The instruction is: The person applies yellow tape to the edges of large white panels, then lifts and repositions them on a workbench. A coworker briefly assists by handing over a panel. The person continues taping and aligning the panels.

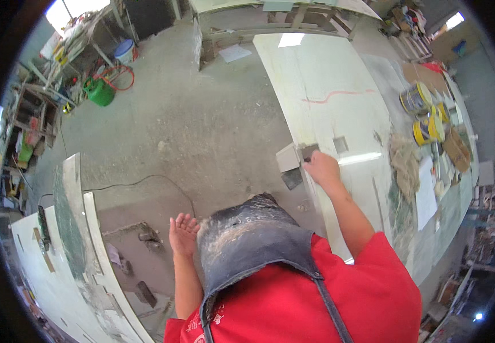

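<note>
My right hand [323, 169] is closed at the left edge of a long pale slab [333, 74], its fingers pinched together around a small dark thing too covered to name. A dark grey square piece [309, 151] lies just beyond the fingertips. Left of them, a pale block [287, 158] sticks out past the slab's edge, with a dark grey block [292, 179] below it. My left hand [183, 233] is raised beside the dark apron [253, 228], fingers stretched out, holding nothing. Farther in on the slab is another grey square [340, 144].
On the right, yellow-banded tins [428, 130], a crumpled tan cloth [404, 166] and white paper [427, 194] lie on the worktop. Another slab-topped table [41, 274] stands at the left. A green gas cylinder [99, 91] and a cable [144, 178] are on the floor.
</note>
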{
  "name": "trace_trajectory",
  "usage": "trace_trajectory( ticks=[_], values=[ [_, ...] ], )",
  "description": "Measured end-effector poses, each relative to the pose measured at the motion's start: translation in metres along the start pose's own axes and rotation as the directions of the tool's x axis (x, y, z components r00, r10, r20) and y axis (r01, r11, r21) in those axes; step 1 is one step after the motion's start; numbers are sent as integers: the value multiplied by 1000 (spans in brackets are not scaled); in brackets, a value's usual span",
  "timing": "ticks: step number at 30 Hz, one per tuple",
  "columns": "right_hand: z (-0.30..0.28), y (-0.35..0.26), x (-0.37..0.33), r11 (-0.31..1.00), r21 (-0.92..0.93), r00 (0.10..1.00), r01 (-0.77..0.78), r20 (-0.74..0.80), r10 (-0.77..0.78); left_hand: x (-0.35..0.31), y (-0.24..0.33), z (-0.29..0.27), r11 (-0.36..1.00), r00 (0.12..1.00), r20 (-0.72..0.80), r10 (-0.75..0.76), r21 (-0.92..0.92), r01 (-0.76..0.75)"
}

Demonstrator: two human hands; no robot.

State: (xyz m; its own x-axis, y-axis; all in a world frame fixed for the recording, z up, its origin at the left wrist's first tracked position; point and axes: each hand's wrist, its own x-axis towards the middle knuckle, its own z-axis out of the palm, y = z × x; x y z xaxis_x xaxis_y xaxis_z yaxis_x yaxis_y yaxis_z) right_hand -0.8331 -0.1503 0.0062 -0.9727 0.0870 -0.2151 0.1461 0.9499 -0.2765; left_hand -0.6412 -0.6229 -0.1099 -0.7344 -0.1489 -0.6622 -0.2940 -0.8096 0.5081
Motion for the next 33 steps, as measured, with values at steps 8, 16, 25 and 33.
trace_trajectory(
  ticks=[8,16,25,33],
  values=[
    [-2,-18,10,978,-77,980,-196,6,197,180,65,78,990,990,26,-140,-3,141],
    [8,-211,94,917,115,922,-382,119,369,404,221,180,970,942,240,-236,116,214],
    [2,-343,295,919,187,922,-347,248,297,572,412,326,910,955,282,-87,414,-39],
    [43,-409,509,860,360,903,-362,363,228,671,444,340,709,953,121,-277,696,118]
  ],
)
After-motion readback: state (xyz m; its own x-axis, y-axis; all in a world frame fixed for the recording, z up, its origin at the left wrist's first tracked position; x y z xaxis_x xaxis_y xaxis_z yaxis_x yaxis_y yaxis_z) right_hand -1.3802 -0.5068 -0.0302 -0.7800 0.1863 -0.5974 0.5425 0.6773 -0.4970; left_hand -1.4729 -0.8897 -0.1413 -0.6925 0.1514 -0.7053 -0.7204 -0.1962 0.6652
